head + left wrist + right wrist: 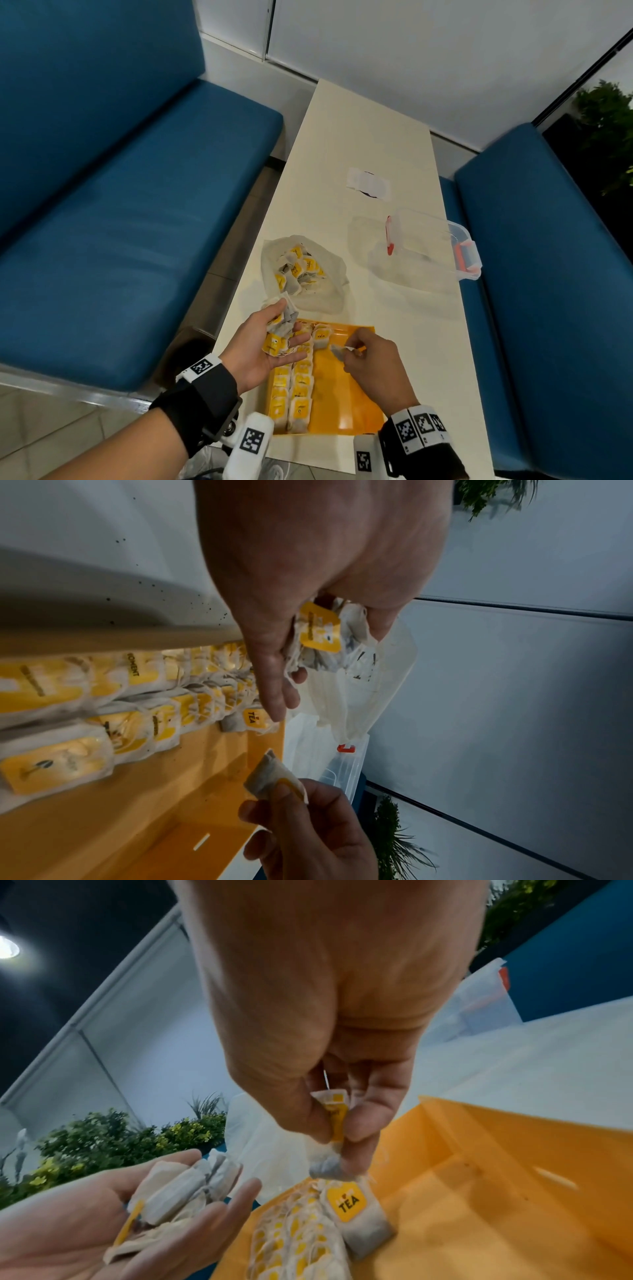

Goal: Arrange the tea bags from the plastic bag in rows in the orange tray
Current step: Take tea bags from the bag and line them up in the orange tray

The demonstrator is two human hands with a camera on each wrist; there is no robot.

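Note:
The orange tray (346, 394) lies at the table's near edge, with two rows of yellow-tagged tea bags (291, 390) along its left side. One more tea bag (322, 337) sits at the far end, starting a third row. My left hand (274, 337) is palm up over the tray's far-left corner, cupping a small pile of tea bags (279, 325). My right hand (356, 346) hovers over the tray's far middle and pinches a single tea bag (330, 1139) between thumb and fingers. The white plastic bag (305, 274) lies open beyond the tray, several tea bags inside.
A clear plastic container (431, 250) with red clips and its lid stands at the table's right edge. A white paper slip (368, 183) lies farther along the table. Blue bench seats (120, 222) flank the cream table (411, 325) on both sides.

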